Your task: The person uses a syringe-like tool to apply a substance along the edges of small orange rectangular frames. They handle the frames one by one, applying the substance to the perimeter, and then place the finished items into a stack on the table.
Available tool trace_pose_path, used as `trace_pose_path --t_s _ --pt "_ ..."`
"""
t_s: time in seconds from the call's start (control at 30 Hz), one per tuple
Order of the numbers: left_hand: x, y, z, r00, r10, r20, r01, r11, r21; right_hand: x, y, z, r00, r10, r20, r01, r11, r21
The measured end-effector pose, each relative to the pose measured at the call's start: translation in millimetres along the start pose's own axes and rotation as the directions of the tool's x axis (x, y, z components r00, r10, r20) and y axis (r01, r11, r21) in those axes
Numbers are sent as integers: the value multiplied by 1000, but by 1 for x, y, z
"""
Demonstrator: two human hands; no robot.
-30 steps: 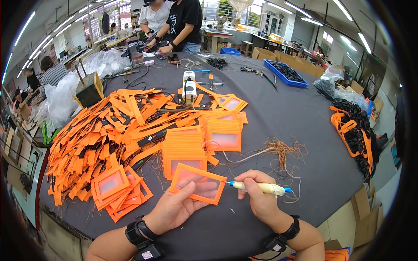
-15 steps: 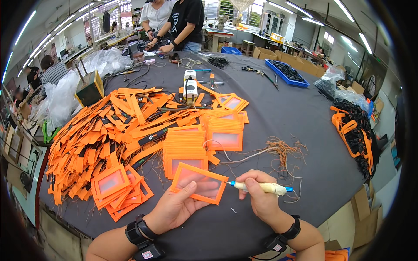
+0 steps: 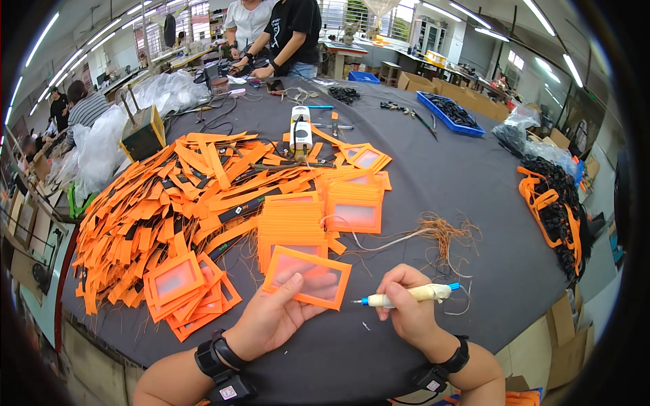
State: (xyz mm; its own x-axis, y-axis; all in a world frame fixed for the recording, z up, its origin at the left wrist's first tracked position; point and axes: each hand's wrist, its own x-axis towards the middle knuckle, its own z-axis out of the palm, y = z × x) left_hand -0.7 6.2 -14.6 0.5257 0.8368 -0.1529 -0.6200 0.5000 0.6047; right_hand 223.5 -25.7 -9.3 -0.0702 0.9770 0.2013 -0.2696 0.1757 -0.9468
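My left hand [image 3: 274,318] lies flat on an orange rectangular frame with a clear window [image 3: 308,276], pinning it to the dark table near the front edge. In my right hand [image 3: 405,308] is a pen-shaped tool with a cream body and blue ends [image 3: 406,296], held level. Its tip points left and sits just clear of the frame's right edge. Both wrists wear black bands.
Stacks of the same orange frames [image 3: 291,220] and a wide heap of orange straps [image 3: 183,196] fill the left of the grey table [image 3: 460,169]. Loose thread scraps [image 3: 443,230] lie right of the stacks. Two people stand at the far edge [image 3: 274,34]. A blue tray [image 3: 450,111] sits far right.
The tool's tip has drawn back a little to the right, off the frame's right edge. My left hand still holds the frame down in the same place.
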Motion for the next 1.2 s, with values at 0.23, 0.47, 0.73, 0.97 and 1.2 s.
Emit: trace_pose_path --t_s 0.23,0.47,0.73,0.97,1.2 --pt "1 2 -2 1000 -4 -14 4 1000 -14 0 7 0 992 116 56 -114 993 -38" --pt "1 1 -2 1000 -10 -11 9 999 -38 2 9 2 993 99 61 -99 995 -3" --pt "1 1 -1 1000 -16 -7 15 999 -41 1 8 2 991 127 42 -128 992 6" --pt "0 2 0 1000 -8 -4 8 999 -38 2 7 3 990 129 51 -129 992 8" --pt "0 2 1 1000 -10 1 10 999 -31 2 7 1 989 136 50 -138 990 28"
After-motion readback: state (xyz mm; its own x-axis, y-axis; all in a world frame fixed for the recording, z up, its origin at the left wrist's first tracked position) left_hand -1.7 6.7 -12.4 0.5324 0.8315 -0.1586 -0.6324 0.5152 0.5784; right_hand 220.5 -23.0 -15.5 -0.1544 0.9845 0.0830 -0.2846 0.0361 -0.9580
